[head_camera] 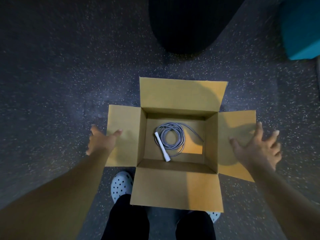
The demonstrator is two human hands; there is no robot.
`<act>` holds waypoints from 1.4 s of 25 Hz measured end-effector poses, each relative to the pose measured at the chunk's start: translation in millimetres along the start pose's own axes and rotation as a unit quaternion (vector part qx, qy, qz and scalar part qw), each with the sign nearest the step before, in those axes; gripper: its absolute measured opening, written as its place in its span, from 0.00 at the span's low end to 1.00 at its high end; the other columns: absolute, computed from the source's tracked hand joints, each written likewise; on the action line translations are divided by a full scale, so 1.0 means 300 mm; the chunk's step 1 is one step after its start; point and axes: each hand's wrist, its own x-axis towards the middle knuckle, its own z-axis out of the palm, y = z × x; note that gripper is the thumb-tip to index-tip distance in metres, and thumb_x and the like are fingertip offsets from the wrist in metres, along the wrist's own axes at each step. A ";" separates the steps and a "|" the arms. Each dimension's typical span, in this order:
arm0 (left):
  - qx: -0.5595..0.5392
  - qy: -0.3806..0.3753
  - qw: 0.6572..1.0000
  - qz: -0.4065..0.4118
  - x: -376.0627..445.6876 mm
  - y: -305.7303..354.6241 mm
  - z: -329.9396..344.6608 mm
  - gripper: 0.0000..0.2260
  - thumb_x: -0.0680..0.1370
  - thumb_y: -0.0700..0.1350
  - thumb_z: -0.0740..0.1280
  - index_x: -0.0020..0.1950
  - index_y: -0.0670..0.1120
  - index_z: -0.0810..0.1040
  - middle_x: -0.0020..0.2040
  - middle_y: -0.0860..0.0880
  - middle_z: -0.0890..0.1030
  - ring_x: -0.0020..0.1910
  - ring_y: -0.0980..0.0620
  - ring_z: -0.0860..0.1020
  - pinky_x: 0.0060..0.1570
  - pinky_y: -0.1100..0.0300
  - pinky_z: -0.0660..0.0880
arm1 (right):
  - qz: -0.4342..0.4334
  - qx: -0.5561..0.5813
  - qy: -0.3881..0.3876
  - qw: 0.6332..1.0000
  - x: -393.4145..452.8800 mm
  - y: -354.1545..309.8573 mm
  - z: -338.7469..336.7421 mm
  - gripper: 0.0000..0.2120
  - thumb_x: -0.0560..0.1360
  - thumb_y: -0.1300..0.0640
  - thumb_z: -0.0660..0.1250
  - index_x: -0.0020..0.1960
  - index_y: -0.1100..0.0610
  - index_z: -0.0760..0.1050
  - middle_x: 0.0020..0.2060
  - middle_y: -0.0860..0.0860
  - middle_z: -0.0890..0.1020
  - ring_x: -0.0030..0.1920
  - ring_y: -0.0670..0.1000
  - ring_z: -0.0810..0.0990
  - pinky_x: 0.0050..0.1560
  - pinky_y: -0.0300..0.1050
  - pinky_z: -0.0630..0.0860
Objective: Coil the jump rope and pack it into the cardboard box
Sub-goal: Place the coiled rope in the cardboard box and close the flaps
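On a dark speckled floor (pixel 52 75) sits an open cardboard box (pixel 176 186), seen from straight above, with all four flaps folded outward. Its far flap stands tilted up and away, the near flap lies toward the person's legs, and the two side flaps spread flat to the left and right. Beyond the box, at the top of the view, a large black rounded object (pixel 187 23) rests on the floor, and a teal block (pixel 301 26) fills the upper right corner.

Both bare forearms reach forward, one on each side of the box. The left hand (pixel 101 142) is at the outer edge of the left flap, fingers spread apart and gripping nothing; its thumb lies over the flap's edge, though whether it presses on the cardboard cannot be told. The right hand (pixel 258 149) is over the outer edge of the right flap, fingers fanned wide and empty, its shadow falling on the cardboard.

Below the near flap, black trouser legs and a pale perforated clog (pixel 121 184) show, with part of a second clog (pixel 214 216) at the right.

Inside, on the box bottom, lies the grey jump rope (pixel 173 134), wound into a loose round coil with one strand trailing toward the right wall. Its white handle (pixel 161 147) lies slanted across the coil's left side.
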 end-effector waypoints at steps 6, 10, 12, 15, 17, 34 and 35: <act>-0.037 0.002 0.973 0.227 -0.287 0.052 0.112 0.22 0.79 0.63 0.61 0.69 0.55 0.73 0.64 0.51 0.75 0.61 0.49 0.75 0.57 0.50 0.73 | -0.150 0.135 -0.007 0.979 -0.220 -0.195 0.072 0.35 0.80 0.42 0.63 0.81 0.55 0.56 0.72 0.62 0.71 0.66 0.67 0.77 0.59 0.63 0.78; 0.204 -0.121 0.882 0.407 -0.288 0.099 0.287 0.26 0.84 0.57 0.53 0.82 0.59 0.51 0.84 0.54 0.46 0.82 0.46 0.45 0.77 0.40 0.52 | -0.259 -0.047 -0.023 0.965 -0.218 -0.255 0.243 0.31 0.83 0.41 0.52 0.84 0.48 0.50 0.83 0.57 0.54 0.81 0.64 0.57 0.76 0.66 0.62; 0.338 -0.092 0.823 0.446 -0.206 0.079 0.367 0.31 0.84 0.53 0.56 0.83 0.56 0.42 0.84 0.51 0.37 0.81 0.41 0.37 0.77 0.36 0.45 | -0.307 -0.113 0.000 0.945 -0.142 -0.235 0.335 0.31 0.83 0.44 0.55 0.83 0.49 0.53 0.83 0.58 0.53 0.81 0.65 0.55 0.76 0.70 0.58; 0.459 -0.004 0.755 0.468 -0.122 0.000 0.451 0.38 0.82 0.53 0.60 0.83 0.49 0.37 0.83 0.44 0.34 0.81 0.36 0.36 0.76 0.33 0.43 | -0.347 -0.195 0.014 0.917 -0.047 -0.188 0.452 0.33 0.82 0.47 0.60 0.83 0.50 0.52 0.83 0.59 0.49 0.82 0.64 0.50 0.78 0.69 0.51; 0.500 0.028 0.730 0.465 -0.109 -0.033 0.478 0.37 0.83 0.52 0.58 0.82 0.47 0.36 0.82 0.41 0.33 0.80 0.34 0.35 0.75 0.32 0.39 | -0.356 -0.225 0.032 0.906 -0.022 -0.157 0.494 0.34 0.83 0.46 0.56 0.84 0.50 0.46 0.83 0.59 0.43 0.83 0.64 0.43 0.79 0.67 0.43; 0.371 -0.230 0.733 0.522 -0.365 -0.016 0.303 0.52 0.67 0.79 0.58 0.81 0.59 0.36 0.83 0.44 0.35 0.80 0.39 0.32 0.75 0.34 0.36 | -0.447 -0.168 0.122 0.870 0.048 -0.332 0.144 0.25 0.78 0.50 0.69 0.72 0.56 0.72 0.76 0.64 0.68 0.73 0.69 0.69 0.70 0.66 0.69; 0.398 -0.266 0.696 0.535 -0.393 -0.041 0.316 0.56 0.64 0.79 0.62 0.80 0.60 0.33 0.81 0.43 0.32 0.78 0.37 0.30 0.74 0.32 0.34 | -0.444 -0.168 0.144 0.868 0.081 -0.372 0.104 0.30 0.78 0.49 0.68 0.76 0.55 0.66 0.78 0.65 0.63 0.76 0.70 0.65 0.72 0.66 0.66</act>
